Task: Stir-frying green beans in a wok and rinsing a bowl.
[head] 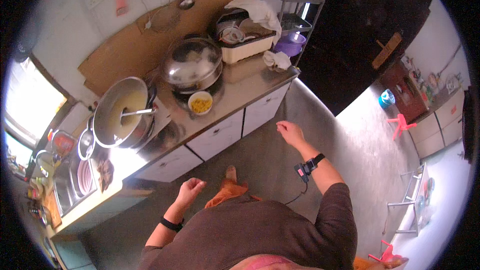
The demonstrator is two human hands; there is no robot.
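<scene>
My left hand (188,192) hangs over the floor in front of my body, its fingers loosely curled with nothing visible in them. Farther right and forward, my right hand (290,131) is also curled, and I see nothing in it. Neither touches the steel countertop (238,92) ahead. A large wok (108,108) with pale yellowish liquid stands tilted there, with a ladle (138,112) resting inside. To its right is a white bowl of yellow food pieces (200,105). Behind the bowl, a domed metal lid (193,60) covers a pan.
A cream dish bin (249,48) with a draped cloth (257,9) stands at the counter's back right, near a crumpled cloth (276,60). The sink (65,191) is at far left. A metal shelf (311,15) borders a dark doorway. Red stools (401,125) stand on the right.
</scene>
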